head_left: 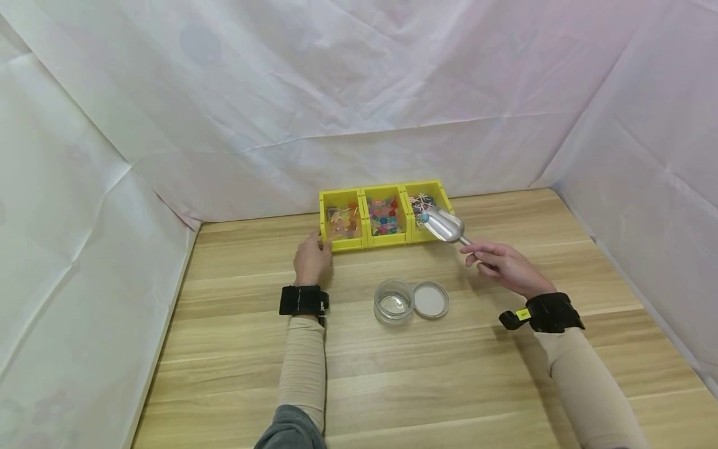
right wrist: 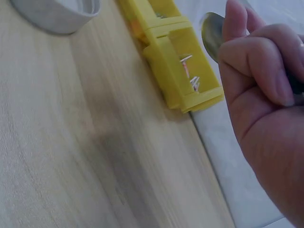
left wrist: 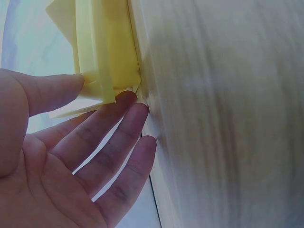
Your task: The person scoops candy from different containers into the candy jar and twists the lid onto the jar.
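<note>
Scoop (head_left: pixel 446 227) | shiny silver metal | slim handle (head_left: pixel 465 241) | in right grip (head_left: pixel 509 268)

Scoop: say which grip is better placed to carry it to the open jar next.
The right grip, most likely: it holds the scoop, within apparent easy reach of the jar. The left grip is on the left corner of the yellow bins, away from the scoop.

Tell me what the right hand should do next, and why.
Probably dip the scoop into the right compartment of the yellow tray. The right hand holds the scoop with its mouth toward the small pieces there, its bowl looks mostly bare, the left hand touches the tray's left end, and the uncovered jar looks empty.
</note>
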`<action>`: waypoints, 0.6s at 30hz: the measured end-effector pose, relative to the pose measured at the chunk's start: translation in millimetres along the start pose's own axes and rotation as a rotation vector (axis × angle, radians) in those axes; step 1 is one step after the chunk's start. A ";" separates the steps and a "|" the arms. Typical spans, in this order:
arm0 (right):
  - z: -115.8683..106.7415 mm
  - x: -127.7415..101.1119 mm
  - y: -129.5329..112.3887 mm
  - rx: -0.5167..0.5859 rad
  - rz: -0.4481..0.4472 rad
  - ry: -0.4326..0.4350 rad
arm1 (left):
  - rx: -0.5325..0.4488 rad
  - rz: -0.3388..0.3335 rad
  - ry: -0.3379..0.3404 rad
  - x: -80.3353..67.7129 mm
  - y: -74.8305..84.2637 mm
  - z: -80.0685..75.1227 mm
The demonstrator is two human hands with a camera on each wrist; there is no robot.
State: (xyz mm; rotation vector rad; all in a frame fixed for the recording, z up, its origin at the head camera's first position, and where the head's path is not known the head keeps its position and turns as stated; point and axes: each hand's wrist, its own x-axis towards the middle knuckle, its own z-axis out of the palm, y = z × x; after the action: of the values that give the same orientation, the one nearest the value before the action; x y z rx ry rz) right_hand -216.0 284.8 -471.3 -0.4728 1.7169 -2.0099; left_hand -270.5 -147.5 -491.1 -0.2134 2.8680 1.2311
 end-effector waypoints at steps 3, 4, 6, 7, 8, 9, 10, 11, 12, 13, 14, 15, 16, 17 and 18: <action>1.9 -2.8 -1.6 0.034 -0.022 -0.044 | 0.003 0.001 -0.001 0.3 0.1 0.6; 2.7 -3.4 -2.1 0.045 -0.025 -0.056 | 0.003 0.000 -0.001 0.5 0.1 0.6; 4.1 -4.2 -2.6 0.059 -0.028 -0.075 | 0.008 -0.003 -0.001 0.9 0.4 0.6; 4.7 -4.6 -2.7 0.063 -0.028 -0.084 | 0.009 -0.004 0.000 0.9 0.6 0.5; 5.1 -4.8 -2.8 0.065 -0.029 -0.091 | 0.009 -0.006 0.000 0.9 0.9 0.4; 5.4 -5.2 -2.9 0.065 -0.028 -0.096 | 0.010 -0.009 -0.003 1.1 1.2 0.4; 5.4 -5.5 -2.8 0.064 -0.027 -0.099 | 0.011 -0.011 -0.004 1.1 1.4 0.5; 5.4 -5.8 -2.7 0.060 -0.032 -0.103 | 0.010 -0.012 -0.005 1.1 1.5 0.6; 5.3 -6.1 -2.8 0.059 -0.031 -0.106 | 0.009 -0.014 -0.007 1.1 1.6 0.6; 5.0 -6.4 -2.9 0.058 -0.035 -0.110 | 0.009 -0.015 -0.007 1.1 1.6 0.8; 5.0 -6.5 -3.2 0.058 -0.037 -0.113 | 0.009 -0.015 -0.007 1.1 1.4 1.0; 5.0 -6.9 -3.4 0.058 -0.038 -0.115 | 0.011 -0.015 -0.008 1.0 1.4 1.1; 5.1 -7.0 -3.7 0.058 -0.041 -0.121 | 0.011 -0.014 -0.005 1.0 1.2 1.3; 5.3 -7.0 -4.0 0.060 -0.041 -0.126 | 0.010 -0.014 -0.006 0.9 1.0 1.5; 5.8 -7.3 -4.3 0.063 -0.039 -0.130 | 0.011 -0.014 -0.005 0.8 1.0 1.5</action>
State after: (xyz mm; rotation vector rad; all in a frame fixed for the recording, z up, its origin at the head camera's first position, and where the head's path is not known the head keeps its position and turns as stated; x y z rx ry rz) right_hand -207.4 284.4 -465.9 -0.6064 1.5729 -2.0075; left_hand -271.5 -145.8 -491.5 -0.2290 2.8632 1.2110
